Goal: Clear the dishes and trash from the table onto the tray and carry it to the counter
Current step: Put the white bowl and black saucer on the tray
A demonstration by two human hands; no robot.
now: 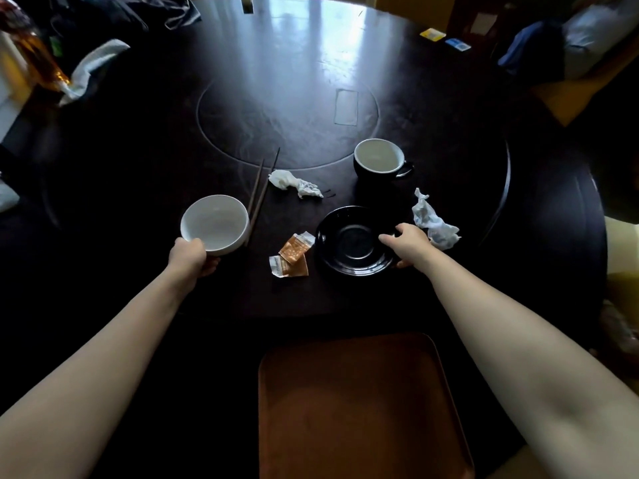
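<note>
My left hand (pixel 192 252) grips the near rim of a white bowl (pixel 215 223) on the dark round table (pixel 138 174). My right hand (pixel 408 242) holds the right edge of a black saucer (pixel 352 242), thumb on top. Behind the saucer stands a black cup (pixel 379 160) with a white inside. Two dark chopsticks (pixel 261 188) lie beside the bowl. A crumpled white tissue (pixel 294 183) lies at mid-table and a second crumpled tissue (pixel 434 223) lies right of the saucer. Torn orange packets (pixel 292 255) lie between bowl and saucer. An empty brown tray (pixel 352 409) sits nearest me.
Dark clothes and a white cloth (pixel 93 69) are heaped at the table's far left beside an amber bottle (pixel 38 57). Small yellow and blue cards (pixel 444 39) lie at the far right. A chair with bags (pixel 581 43) stands beyond the right edge.
</note>
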